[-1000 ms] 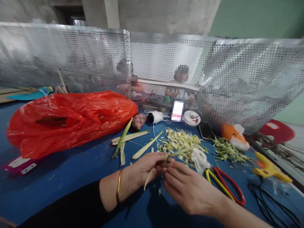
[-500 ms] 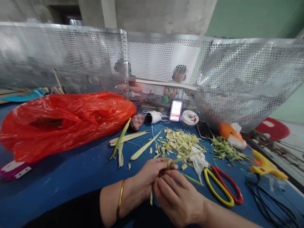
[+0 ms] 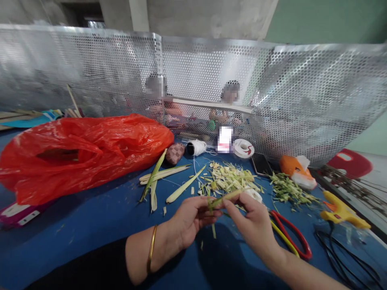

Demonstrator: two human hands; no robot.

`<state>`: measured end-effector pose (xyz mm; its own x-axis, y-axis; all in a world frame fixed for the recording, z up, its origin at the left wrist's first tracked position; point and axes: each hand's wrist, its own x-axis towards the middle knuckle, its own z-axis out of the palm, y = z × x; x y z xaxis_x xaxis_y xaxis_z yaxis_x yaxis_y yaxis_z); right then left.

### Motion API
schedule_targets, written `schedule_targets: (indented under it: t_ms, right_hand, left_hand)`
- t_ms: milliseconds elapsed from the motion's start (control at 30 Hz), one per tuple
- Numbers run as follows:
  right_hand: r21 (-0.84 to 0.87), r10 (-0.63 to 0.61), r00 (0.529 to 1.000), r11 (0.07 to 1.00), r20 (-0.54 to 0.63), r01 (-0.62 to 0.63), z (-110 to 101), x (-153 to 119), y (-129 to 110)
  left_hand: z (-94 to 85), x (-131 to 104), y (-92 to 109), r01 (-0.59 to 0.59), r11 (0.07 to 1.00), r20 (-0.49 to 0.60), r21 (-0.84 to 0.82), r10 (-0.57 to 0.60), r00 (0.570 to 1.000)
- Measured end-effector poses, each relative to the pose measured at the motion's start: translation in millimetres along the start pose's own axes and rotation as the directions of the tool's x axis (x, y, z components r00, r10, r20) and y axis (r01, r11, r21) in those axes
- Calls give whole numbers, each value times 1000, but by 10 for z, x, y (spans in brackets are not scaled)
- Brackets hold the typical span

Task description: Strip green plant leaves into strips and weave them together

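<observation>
While it is gripped at two places, a green strip (image 3: 225,198) is above the blue table (image 3: 99,237)

The left hand (image 3: 188,221) pinches its left part between thumb and fingers; the right hand (image 3: 256,223) holds the strip farther along, in likewise manner. Beyond it lies a pile of cut pieces (image 3: 231,177); red and yellow handles (image 3: 298,235) are just beside the right hand.

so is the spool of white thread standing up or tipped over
Tipped onto its side: the spool of white thread has its dark round end facing sideways, not up.
</observation>
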<state>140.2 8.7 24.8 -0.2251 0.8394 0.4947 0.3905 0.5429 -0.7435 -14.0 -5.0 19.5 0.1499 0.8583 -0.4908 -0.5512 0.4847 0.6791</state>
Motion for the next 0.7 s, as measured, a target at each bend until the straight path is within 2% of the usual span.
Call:
schedule_targets:
  t_ms: [100,300,467,533,700]
  right_hand:
    - [107,215,975,970,51,-219,-28,88,43]
    - [176,332,932,918,145,-354,-36,167,105]
    - [312,492,840,781,228,-542,-1,193,146]
    - [360,506,825,743,251,-565,5,203,153]
    - [400,482,843,742,237,-538,-7,220,182]
  left_hand:
    - [-3,6,33,-7,1000,-11,26,8,1000]
    - [-18,21,72,-65,997,-57,50,68,996]
    - [-12,6,80,-84,994,-22,75,86,996]
    - [-8,2,86,-88,991,-23,97,91,996]
    - [21,-19,108,-84,985,-23,152,88,996]
